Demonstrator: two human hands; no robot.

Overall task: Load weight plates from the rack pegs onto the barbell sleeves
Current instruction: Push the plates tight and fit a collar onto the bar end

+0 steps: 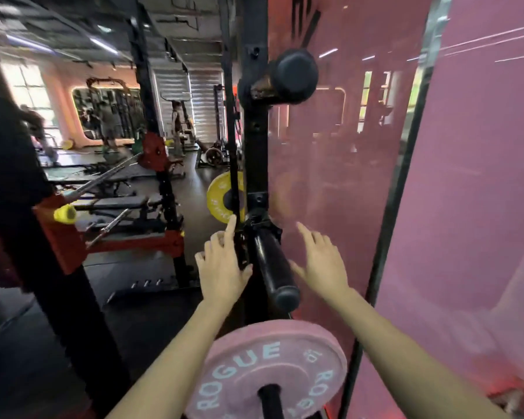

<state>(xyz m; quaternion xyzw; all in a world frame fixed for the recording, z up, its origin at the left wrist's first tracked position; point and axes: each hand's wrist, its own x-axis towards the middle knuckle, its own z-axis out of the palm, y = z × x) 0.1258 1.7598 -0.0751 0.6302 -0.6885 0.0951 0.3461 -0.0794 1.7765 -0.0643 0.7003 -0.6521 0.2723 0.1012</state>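
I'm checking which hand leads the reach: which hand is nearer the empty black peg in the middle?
Left. The left hand is right beside the black peg, fingers at its base by the rack post. The right hand hovers open, apart from it on the other side.

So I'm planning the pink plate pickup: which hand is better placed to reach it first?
Neither clearly. The left hand touches the upright; the right hand hovers open beside the empty peg. The pink plate sits below both.
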